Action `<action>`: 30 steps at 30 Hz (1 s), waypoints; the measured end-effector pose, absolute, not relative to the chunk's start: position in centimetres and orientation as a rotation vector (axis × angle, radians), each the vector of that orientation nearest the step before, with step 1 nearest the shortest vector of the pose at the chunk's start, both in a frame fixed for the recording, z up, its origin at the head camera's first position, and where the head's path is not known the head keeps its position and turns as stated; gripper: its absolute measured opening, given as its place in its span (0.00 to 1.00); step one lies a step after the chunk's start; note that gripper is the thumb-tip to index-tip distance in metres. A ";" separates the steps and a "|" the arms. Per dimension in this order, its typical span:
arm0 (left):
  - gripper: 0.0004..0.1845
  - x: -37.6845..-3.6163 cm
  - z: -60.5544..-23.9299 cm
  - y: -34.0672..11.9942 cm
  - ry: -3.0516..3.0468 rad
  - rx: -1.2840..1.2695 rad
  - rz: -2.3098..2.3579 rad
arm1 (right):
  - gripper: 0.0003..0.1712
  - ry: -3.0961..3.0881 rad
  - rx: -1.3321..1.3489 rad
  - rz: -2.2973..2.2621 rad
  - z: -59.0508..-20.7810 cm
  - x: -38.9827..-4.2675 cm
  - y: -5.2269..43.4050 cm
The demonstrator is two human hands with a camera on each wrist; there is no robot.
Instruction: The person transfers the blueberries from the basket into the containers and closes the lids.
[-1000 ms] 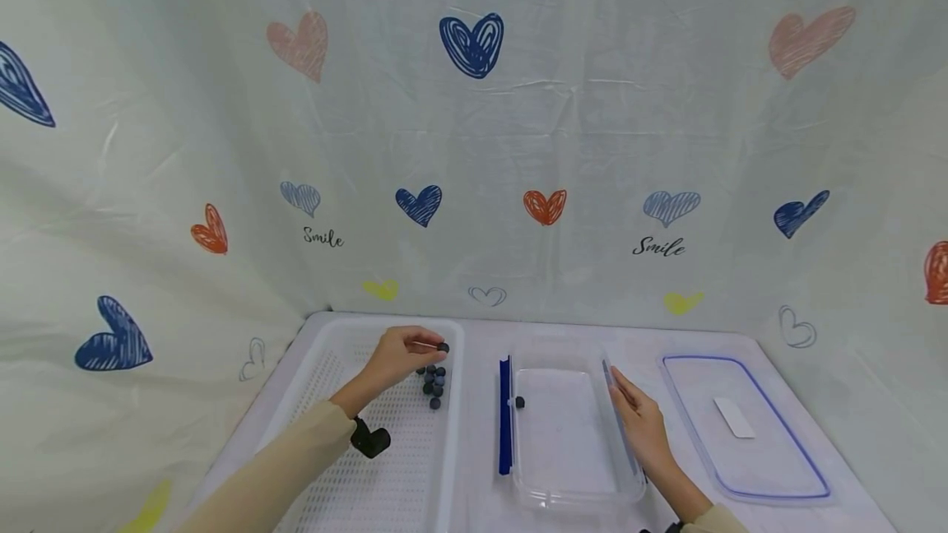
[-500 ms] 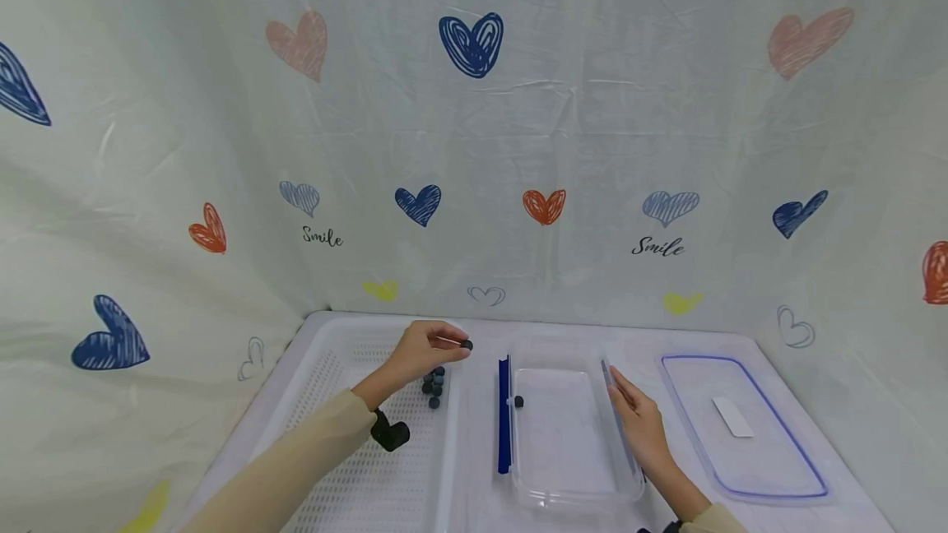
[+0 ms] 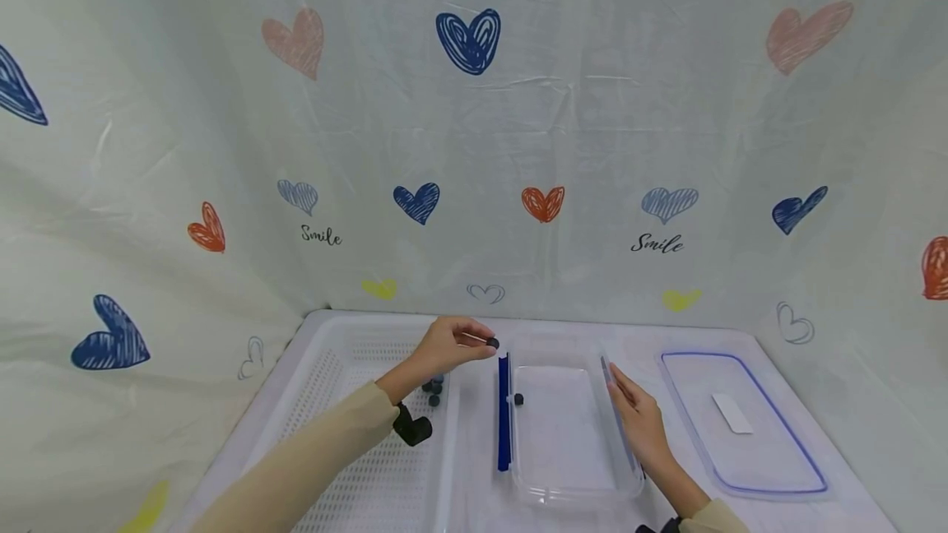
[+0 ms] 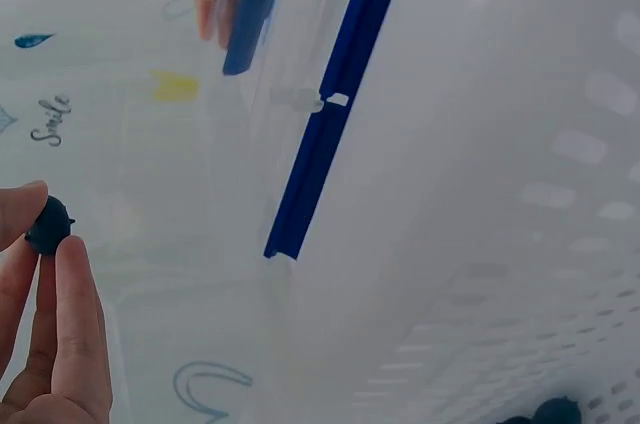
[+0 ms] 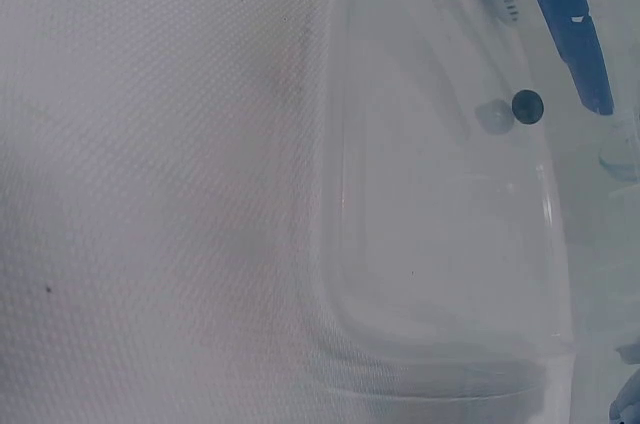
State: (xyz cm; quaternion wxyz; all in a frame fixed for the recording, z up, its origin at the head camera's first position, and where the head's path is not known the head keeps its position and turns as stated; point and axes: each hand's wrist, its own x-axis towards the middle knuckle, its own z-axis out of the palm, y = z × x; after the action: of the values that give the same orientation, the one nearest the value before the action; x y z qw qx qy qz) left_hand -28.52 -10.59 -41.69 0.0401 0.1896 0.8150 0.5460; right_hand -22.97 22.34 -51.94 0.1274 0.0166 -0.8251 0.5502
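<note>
Since 1 second ago, the left hand has carried its blueberry rightward, off the white perforated tray and up to the blue left clip of the clear container. The berry is pinched between thumb and fingertips and hangs in the air just left of the container's rim. The right hand lies flat against the container's right wall, fingers straight and gripping nothing. 1 berry already sits inside near the left wall; a few more remain on the tray. The berry looks light, soft and easily bruised, so a gentle pinch across its round sides seems right. A clear lid rests on the counter to the right.
</note>
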 end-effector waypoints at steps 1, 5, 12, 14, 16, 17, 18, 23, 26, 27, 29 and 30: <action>0.13 -28.6 -41.7 -10.4 2.489 0.588 1.677 | 0.28 -2.402 0.050 1.602 -51.9 -23.0 22.4; 0.13 -28.7 -41.7 -9.4 2.458 0.613 1.698 | 0.28 -2.408 0.051 1.608 -51.8 -22.9 22.4; 0.13 -28.8 -41.7 -7.8 2.412 0.660 1.702 | 0.27 -2.395 0.028 1.573 -51.9 -23.0 22.5; 0.12 -28.8 -41.7 -7.5 2.404 0.660 1.700 | 0.27 -2.393 0.041 1.588 -52.0 -23.1 22.5; 0.11 -28.7 -41.7 -7.3 2.393 0.663 1.701 | 0.27 -2.391 0.050 1.607 -51.9 -23.2 22.4; 0.11 -28.7 -41.7 -7.2 2.390 0.665 1.697 | 0.27 -2.395 0.051 1.609 -51.9 -23.2 22.4; 0.11 -28.7 -41.6 -7.0 2.386 0.667 1.697 | 0.27 -2.397 0.050 1.616 -51.8 -23.2 22.4; 0.10 -28.6 -41.7 -6.4 2.374 0.671 1.690 | 0.28 -2.410 0.047 1.620 -51.8 -23.1 22.4; 0.11 -28.7 -41.8 -6.1 2.367 0.684 1.686 | 0.28 -2.413 0.055 1.603 -51.8 -23.0 22.4; 0.11 -28.7 -41.8 -6.0 2.364 0.692 1.683 | 0.28 -2.412 0.056 1.601 -51.8 -23.0 22.3; 0.11 -28.7 -41.9 -5.8 2.361 0.717 1.677 | 0.28 -2.410 0.057 1.590 -51.8 -23.0 22.3; 0.11 -28.7 -41.9 -5.7 2.360 0.728 1.674 | 0.28 -2.412 0.056 1.583 -51.8 -23.0 22.2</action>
State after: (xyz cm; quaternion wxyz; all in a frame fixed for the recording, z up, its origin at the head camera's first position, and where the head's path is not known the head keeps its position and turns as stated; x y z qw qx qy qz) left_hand -28.70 -5.70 -41.91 0.0792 0.2431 0.7885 0.5593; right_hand -22.95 22.22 -51.79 0.1276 0.0192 -0.8291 0.5440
